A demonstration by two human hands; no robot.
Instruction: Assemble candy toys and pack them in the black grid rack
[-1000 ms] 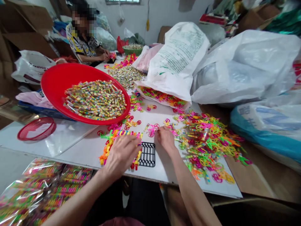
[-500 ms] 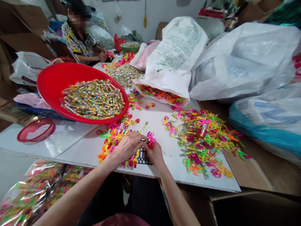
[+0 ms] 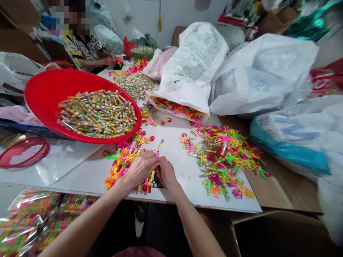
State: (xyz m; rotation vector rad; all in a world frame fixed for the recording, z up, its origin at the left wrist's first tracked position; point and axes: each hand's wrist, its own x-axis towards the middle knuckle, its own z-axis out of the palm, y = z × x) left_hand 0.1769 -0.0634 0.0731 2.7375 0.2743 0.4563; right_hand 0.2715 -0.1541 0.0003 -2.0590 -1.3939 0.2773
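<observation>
Rows of small colourful plastic pieces (image 3: 119, 167) lie near the table's front edge, over a black patterned tray (image 3: 157, 182) that shows only in part. My left hand (image 3: 143, 165) rests over the right side of the rows, its fingers bent and closed. Touching its fingertips, my right hand (image 3: 166, 173) is closed above the black tray. Whatever the fingers pinch is hidden. One small tube (image 3: 160, 144) lies just beyond my hands. To the right spreads a loose heap of colourful pieces (image 3: 225, 153).
A tilted red basin (image 3: 40, 96) holds many small tubes at the left, beside a red basket (image 3: 44, 151). A white sack (image 3: 193, 60) with pieces at its mouth lies behind. Another person (image 3: 83, 51) sits at the far left. Packed bags (image 3: 32, 217) lie below the table.
The pink piece seen by my right fingers is now out of sight, and my right hand has closed in against my left. The whole view has shifted, moving the scene slightly left.
</observation>
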